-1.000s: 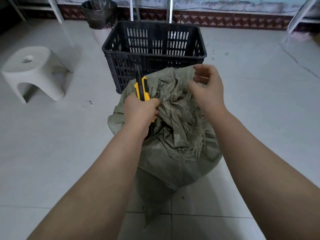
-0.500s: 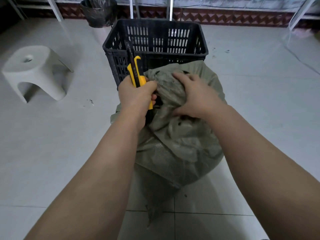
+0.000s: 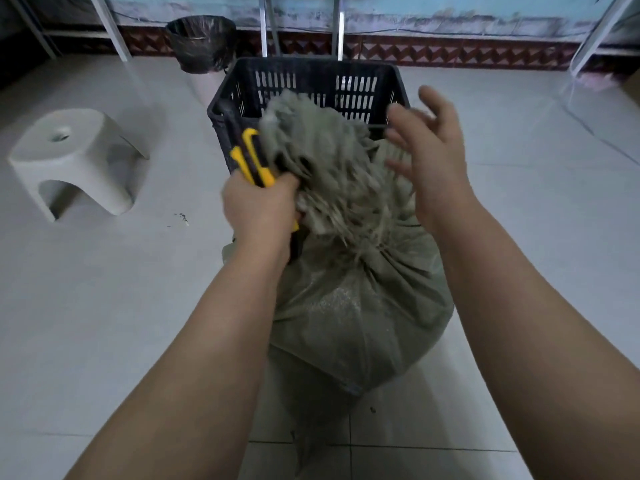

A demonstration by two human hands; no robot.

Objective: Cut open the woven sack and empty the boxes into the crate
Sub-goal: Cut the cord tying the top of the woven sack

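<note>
A grey-green woven sack (image 3: 360, 317) stands on the tiled floor in front of a black slatted crate (image 3: 311, 81). Its neck is tied, and the frayed loose top stands up, blurred by motion, against the crate's near wall. My left hand (image 3: 259, 206) grips a yellow and black utility knife (image 3: 252, 157) and also clutches the frayed top at its left side. My right hand (image 3: 433, 150) hovers to the right of the frayed top, fingers spread, holding nothing. No boxes are visible; the sack hides its contents.
A white plastic stool (image 3: 72, 157) stands on the floor at left. A bin with a dark liner (image 3: 201, 43) sits behind the crate at the wall. Metal frame legs (image 3: 301, 26) rise behind the crate. Small debris lies near the stool.
My right hand has lifted off the sack and opened. The sack's frayed top has swung up and forward with my left hand, which has dropped a little and tilted the knife.
</note>
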